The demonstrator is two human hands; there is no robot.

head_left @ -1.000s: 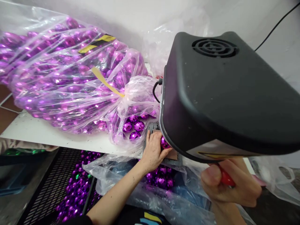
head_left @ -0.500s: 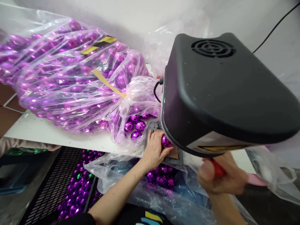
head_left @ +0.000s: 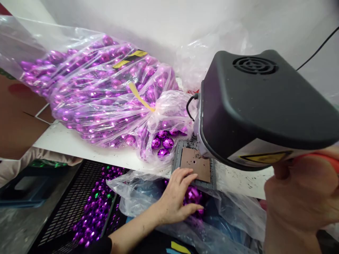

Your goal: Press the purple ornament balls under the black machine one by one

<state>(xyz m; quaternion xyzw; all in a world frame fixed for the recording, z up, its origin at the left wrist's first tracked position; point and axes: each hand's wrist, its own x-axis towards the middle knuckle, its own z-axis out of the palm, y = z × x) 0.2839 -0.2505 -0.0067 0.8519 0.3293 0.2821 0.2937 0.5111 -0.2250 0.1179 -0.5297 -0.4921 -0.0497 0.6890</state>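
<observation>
My left hand (head_left: 176, 197) is spread, fingers apart, at the front edge of a brown plate (head_left: 202, 169) with a small hole in it. Just below its fingers, a shiny purple faceted ball (head_left: 192, 194) is among others in a plastic-lined opening. I cannot tell whether the hand touches it. The plate lies on a grey metal base (head_left: 176, 158) scattered with dark shavings. My right hand (head_left: 302, 192), blurred, is wrapped round a red handle (head_left: 324, 158) beside a black-housed machine (head_left: 270, 106) resembling a bench drill press.
A big clear bag of purple balls (head_left: 106, 95) lies on the white table (head_left: 79, 143). Several loose balls (head_left: 167, 143) sit by its tied neck. At lower left stands a black crate (head_left: 60, 201) with purple and some green balls. A brown carton (head_left: 21, 120) is at far left.
My left hand has moved off the brown plate towards me, and the ball it held there is gone from the plate. My right hand and the red handle have moved up and right.
</observation>
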